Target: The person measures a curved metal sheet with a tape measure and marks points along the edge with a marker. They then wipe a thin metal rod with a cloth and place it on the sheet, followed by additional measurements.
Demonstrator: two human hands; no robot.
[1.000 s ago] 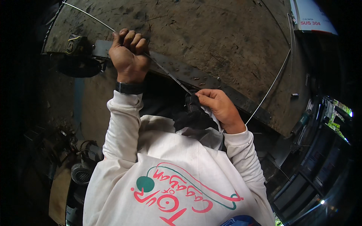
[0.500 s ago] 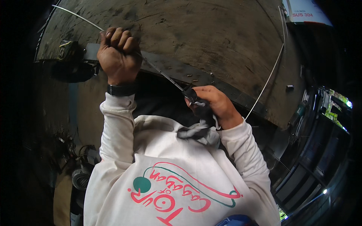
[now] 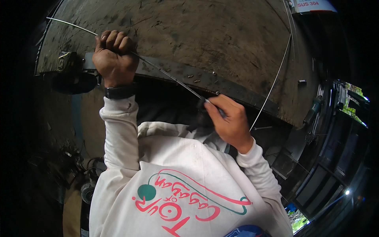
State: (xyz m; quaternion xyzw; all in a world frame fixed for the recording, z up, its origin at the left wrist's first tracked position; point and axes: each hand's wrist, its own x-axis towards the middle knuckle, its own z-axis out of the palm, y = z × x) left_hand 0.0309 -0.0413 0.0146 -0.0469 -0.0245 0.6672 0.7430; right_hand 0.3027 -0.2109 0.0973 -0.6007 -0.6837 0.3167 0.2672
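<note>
A thin, straight metal rod (image 3: 166, 73) runs slantwise over the edge of the dark, scuffed bench (image 3: 221, 35). Its pale upper end sticks out to the upper left at the bench corner. A dark cloth (image 3: 200, 108) wraps its lower end.

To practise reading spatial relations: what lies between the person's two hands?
In the head view, a thin metal rod runs from the left hand to the right hand, crossing the dark steel bar at the table's edge.

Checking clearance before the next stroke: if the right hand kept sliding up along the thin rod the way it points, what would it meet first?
Probably the left hand, fisted on the same thin rod; between it and the right hand the rod looks bare.
</note>
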